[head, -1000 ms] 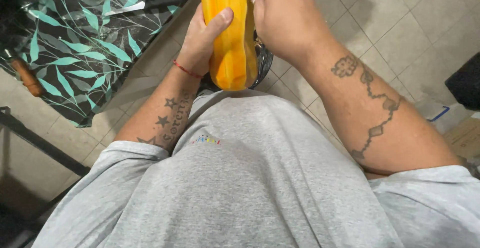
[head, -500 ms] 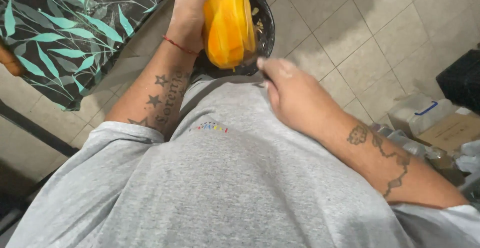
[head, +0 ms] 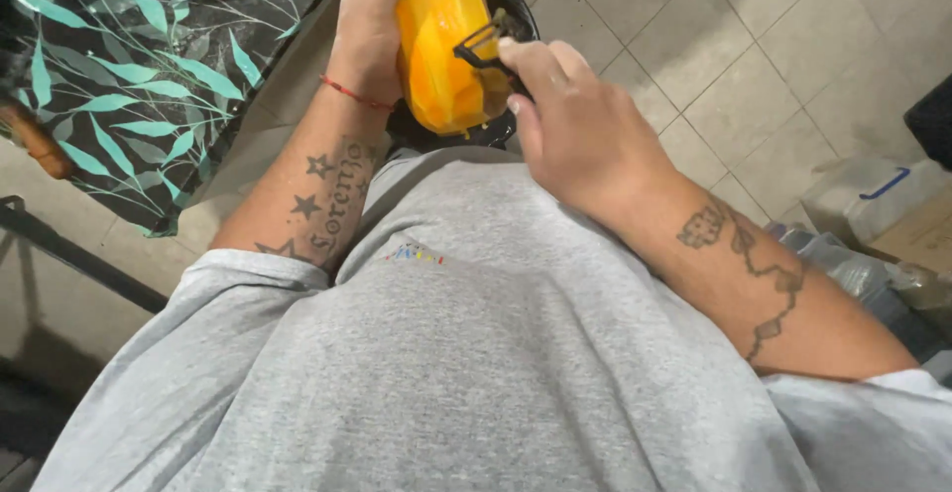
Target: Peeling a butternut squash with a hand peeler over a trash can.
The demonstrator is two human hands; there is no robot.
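The peeled orange fruit (head: 441,41) stands upright over the dark bowl (head: 511,16), clasped from its left side by the left hand (head: 372,6). The right hand (head: 580,125), half a second ago lowered away from the fruit, is now back against it, pinching a black peeler (head: 481,48) whose blade touches the fruit's right face. Peeling appears resumed.
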